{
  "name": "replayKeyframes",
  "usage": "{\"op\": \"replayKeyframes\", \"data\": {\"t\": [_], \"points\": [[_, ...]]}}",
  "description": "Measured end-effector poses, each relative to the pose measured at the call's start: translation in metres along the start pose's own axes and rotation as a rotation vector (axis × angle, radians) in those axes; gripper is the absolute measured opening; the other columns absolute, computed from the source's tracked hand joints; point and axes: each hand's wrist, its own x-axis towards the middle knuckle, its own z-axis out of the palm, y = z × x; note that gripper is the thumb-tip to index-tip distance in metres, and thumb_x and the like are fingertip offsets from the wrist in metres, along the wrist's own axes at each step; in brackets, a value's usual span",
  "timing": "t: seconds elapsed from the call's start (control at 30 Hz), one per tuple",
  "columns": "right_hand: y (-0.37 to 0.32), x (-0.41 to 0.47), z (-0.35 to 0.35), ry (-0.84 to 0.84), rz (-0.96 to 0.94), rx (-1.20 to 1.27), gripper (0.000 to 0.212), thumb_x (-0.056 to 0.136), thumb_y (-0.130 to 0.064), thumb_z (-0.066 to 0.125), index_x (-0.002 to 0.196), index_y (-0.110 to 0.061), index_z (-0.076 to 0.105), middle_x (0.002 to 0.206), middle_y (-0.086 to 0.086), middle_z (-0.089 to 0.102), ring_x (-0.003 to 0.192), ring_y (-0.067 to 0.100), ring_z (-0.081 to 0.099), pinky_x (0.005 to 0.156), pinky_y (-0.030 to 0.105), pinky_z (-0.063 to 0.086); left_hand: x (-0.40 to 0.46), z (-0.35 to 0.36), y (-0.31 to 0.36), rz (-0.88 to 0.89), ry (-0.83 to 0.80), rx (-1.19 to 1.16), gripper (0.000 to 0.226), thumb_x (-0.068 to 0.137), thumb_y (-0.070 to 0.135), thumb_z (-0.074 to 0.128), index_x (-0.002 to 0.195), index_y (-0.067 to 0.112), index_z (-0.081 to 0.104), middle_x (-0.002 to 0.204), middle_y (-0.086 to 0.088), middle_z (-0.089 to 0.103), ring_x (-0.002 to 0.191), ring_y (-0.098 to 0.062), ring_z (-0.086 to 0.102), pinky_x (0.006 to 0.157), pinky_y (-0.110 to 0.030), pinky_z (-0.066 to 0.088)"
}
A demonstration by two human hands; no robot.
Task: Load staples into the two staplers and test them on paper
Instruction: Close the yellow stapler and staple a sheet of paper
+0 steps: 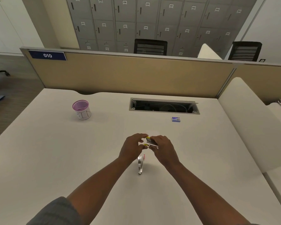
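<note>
Both forearms reached out over the desk (55,143), hands meeting mid-desk. Right hand (163,147) pinched the yellow stapler (150,141), lifted off the surface. Left hand (132,147) curled at its yellow end, fingertips touching it. Second stapler (140,164) lay on the desk between the wrists. Staple box (176,119) sat further back right.

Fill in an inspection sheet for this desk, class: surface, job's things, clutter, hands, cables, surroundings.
Surface: white desk, mostly bare.
Job's things: yellow stapler held between both hands; second stapler lying on the desk under the wrists; staple box apart, far right.
Clutter: pink cup marked BIN.
Hands: left hand and right hand both on the yellow stapler.
Cables: some inside the open desk hatch.
Surroundings: divider, lockers, chairs.
</note>
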Motion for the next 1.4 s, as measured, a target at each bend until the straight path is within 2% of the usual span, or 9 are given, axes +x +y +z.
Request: {"op": "replayKeyframes", "data": {"t": [0.17,0.37,0.5,0.67,0.83,1.0,1.13,1.27,1.4], "points": [[0.015,0.001,0.002,-0.091,0.141,0.006,0.041,0.082,-0.017,0.070,0.122,-0.014,0.060,0.112,0.003,0.065,0.104,0.025,0.056,0.090,0.032,0.045,0.009,0.004,-0.005,-0.029,-0.066,0.024,0.058,0.074,-0.003,0.076,0.124,0.022,0.064,0.115,0.006,0.066,0.095,-0.015,0.064,0.080,-0.024,0.051],[0.046,0.000,0.007,-0.231,0.459,-0.052,0.034,0.083,-0.024,0.060,0.113,-0.012,0.053,0.103,0.006,0.064,0.101,0.028,0.058,0.077,0.032,0.043,0.031,0.010,-0.024,-0.085,-0.142,0.258,0.024,0.084,0.011,0.070,0.107,0.015,0.069,0.108,0.000,0.069,0.094,-0.017,0.063,0.087,-0.032,0.050],[0.069,0.002,0.017,-0.318,0.569,-0.116,0.030,0.082,-0.023,0.058,0.108,-0.011,0.049,0.104,0.008,0.063,0.101,0.030,0.058,0.077,0.032,0.044,0.050,0.016,-0.034,-0.145,-0.217,0.344,0.016,0.086,0.024,0.070,0.101,0.019,0.071,0.111,0.003,0.069,0.102,-0.017,0.063,0.091,-0.032,0.049],[0.081,0.010,0.026,-0.327,0.660,-0.090,0.033,0.084,-0.025,0.059,0.108,-0.007,0.045,0.107,0.010,0.063,0.100,0.031,0.061,0.083,0.034,0.050,0.076,0.031,-0.042,-0.124,-0.304,0.543,0.033,0.092,0.033,0.062,0.123,0.021,0.060,0.130,0.002,0.057,0.124,-0.018,0.050,0.104,-0.033,0.038],[0.085,0.016,0.028,-0.365,0.704,-0.051,0.044,0.079,-0.026,0.068,0.109,-0.005,0.043,0.106,0.013,0.063,0.097,0.032,0.064,0.084,0.036,0.052,0.103,0.049,-0.045,-0.054,-0.390,0.749,0.068,0.091,0.047,0.059,0.146,0.017,0.034,0.153,-0.003,0.036,0.141,-0.021,0.033,0.108,-0.042,0.034],[0.093,0.019,0.031,-0.372,0.691,-0.120,0.057,0.077,-0.046,0.071,0.112,-0.011,0.045,0.105,0.007,0.063,0.100,0.028,0.062,0.083,0.035,0.048,0.118,0.067,-0.061,0.005,-0.442,0.887,0.086,0.090,0.057,0.053,0.154,0.016,0.014,0.164,-0.004,0.009,0.151,-0.020,0.006,0.116,-0.047,0.020],[0.096,0.028,0.033,-0.258,0.547,-0.324,0.045,0.090,-0.054,0.051,0.115,-0.016,0.050,0.105,0.004,0.062,0.101,0.026,0.058,0.081,0.038,0.046,0.118,0.074,-0.073,0.035,-0.437,0.890,0.075,0.091,0.053,0.053,0.151,0.017,0.025,0.164,-0.005,0.010,0.151,-0.019,0.005,0.116,-0.047,0.016],[0.101,0.047,0.038,-0.261,0.481,-0.137,0.030,0.093,-0.033,0.053,0.117,-0.014,0.052,0.106,0.007,0.062,0.104,0.028,0.057,0.085,0.038,0.046,0.115,0.077,-0.081,0.052,-0.378,0.847,0.067,0.091,0.052,0.055,0.146,0.020,0.037,0.162,-0.004,0.019,0.150,-0.017,0.013,0.115,-0.044,0.017],[0.101,0.067,0.047,-0.336,0.522,0.015,0.037,0.093,-0.026,0.056,0.126,-0.011,0.049,0.118,0.012,0.061,0.115,0.028,0.055,0.095,0.036,0.045,0.113,0.077,-0.083,0.034,-0.335,0.766,0.050,0.091,0.045,0.058,0.136,0.024,0.052,0.158,-0.001,0.031,0.147,-0.017,0.022,0.113,-0.041,0.019]]}}
